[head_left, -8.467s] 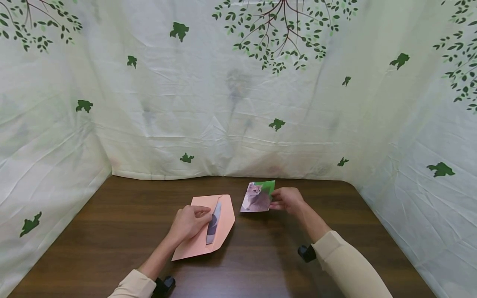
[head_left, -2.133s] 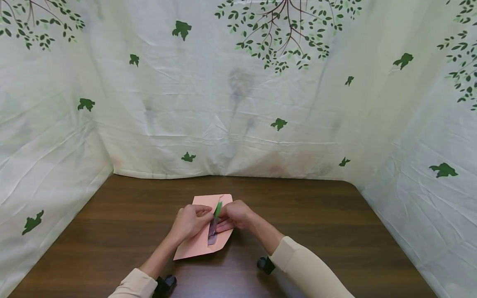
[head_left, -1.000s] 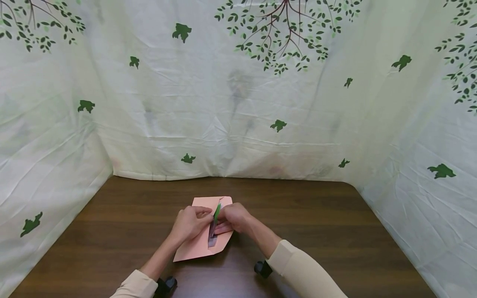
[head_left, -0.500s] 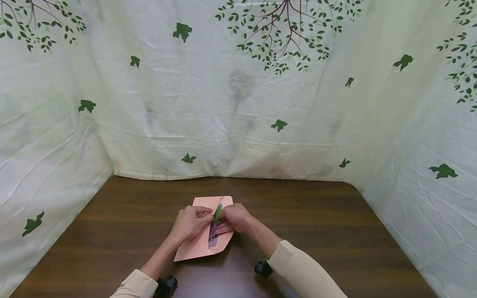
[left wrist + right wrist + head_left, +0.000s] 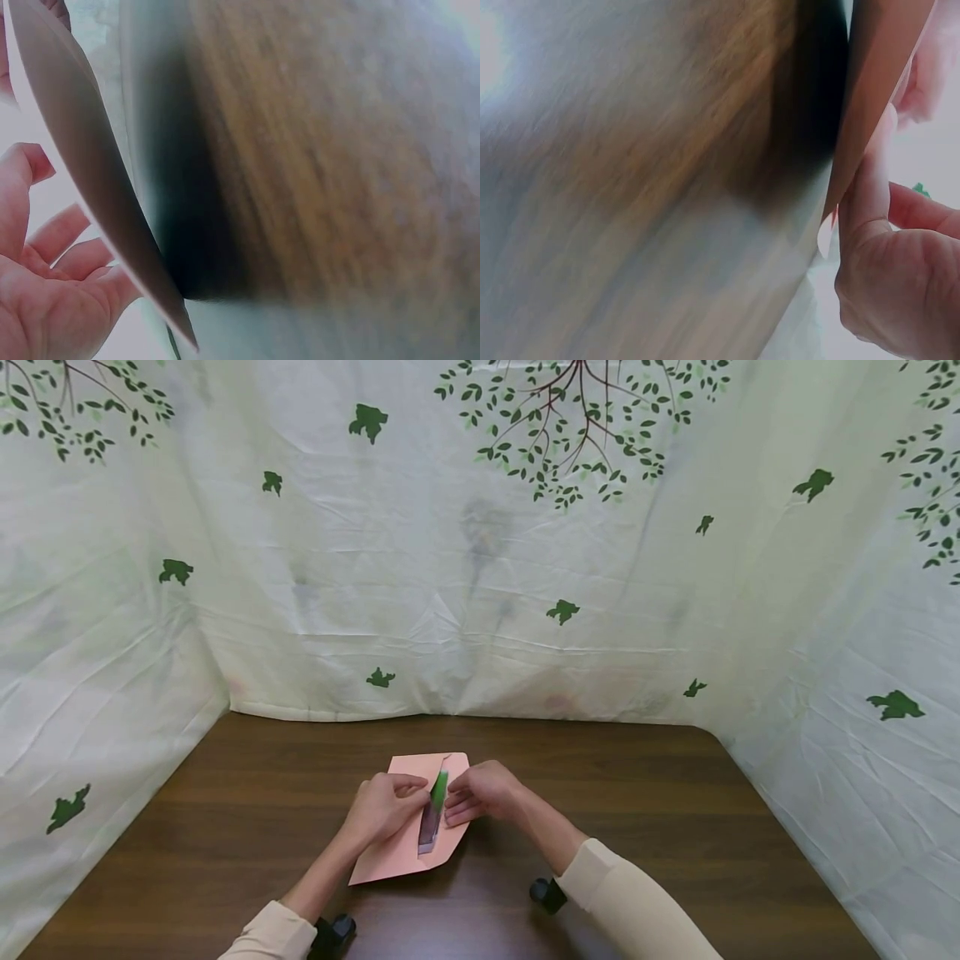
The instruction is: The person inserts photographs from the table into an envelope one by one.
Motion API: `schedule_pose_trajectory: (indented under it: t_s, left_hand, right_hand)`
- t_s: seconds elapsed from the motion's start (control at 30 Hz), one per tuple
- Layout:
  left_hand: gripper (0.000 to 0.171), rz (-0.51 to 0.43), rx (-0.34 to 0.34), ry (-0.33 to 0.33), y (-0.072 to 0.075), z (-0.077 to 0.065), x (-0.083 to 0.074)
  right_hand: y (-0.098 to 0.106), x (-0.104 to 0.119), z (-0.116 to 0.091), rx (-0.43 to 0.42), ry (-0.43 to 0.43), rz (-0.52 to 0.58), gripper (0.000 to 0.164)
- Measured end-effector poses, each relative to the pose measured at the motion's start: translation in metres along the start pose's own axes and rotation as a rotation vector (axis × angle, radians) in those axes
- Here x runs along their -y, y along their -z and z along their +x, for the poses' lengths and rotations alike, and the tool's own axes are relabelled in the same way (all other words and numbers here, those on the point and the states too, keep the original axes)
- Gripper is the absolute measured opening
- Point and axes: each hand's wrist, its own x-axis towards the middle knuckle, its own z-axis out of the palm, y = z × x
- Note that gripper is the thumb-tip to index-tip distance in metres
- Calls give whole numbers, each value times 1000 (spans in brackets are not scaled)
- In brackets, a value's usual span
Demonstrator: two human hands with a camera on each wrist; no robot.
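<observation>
A pink envelope (image 5: 393,852) lies tilted over the table with its long opening facing up. In that opening shows a strip of a photo card (image 5: 430,827), part green and part greyish purple; the envelope covers the rest of it. My left hand (image 5: 380,810) pinches the envelope's edge left of the opening. At the right side my right hand (image 5: 487,792) has loosely bent fingers over the flap, just beside the card. The right wrist view shows a gap between its fingers, some of them against the envelope (image 5: 877,82).
The brown wooden table (image 5: 637,810) reaches back to a pale curtain (image 5: 480,568) printed with green leaves. Black wrist cameras sit at the left cuff (image 5: 332,935) and the right cuff (image 5: 549,895).
Earlier my right hand held the cat photo card to the right of the envelope, then brought it into the opening. Just now that hand has drawn back slightly rightward, leaving the card there.
</observation>
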Motion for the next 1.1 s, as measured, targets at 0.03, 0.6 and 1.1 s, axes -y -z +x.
schedule_pose_trajectory:
  t_s: [0.03, 0.6, 1.1]
  left_hand:
    - [25, -1, 0, 3, 0, 0, 0]
    - [32, -20, 3, 2, 2, -2, -1]
    - [40, -36, -10, -42, -12, 7, -18]
  right_hand:
    - [2, 1, -1, -2, 0, -4, 27]
    - [54, -2, -25, -31, 37, -17, 38]
    - [90, -14, -40, -96, 41, -23, 39]
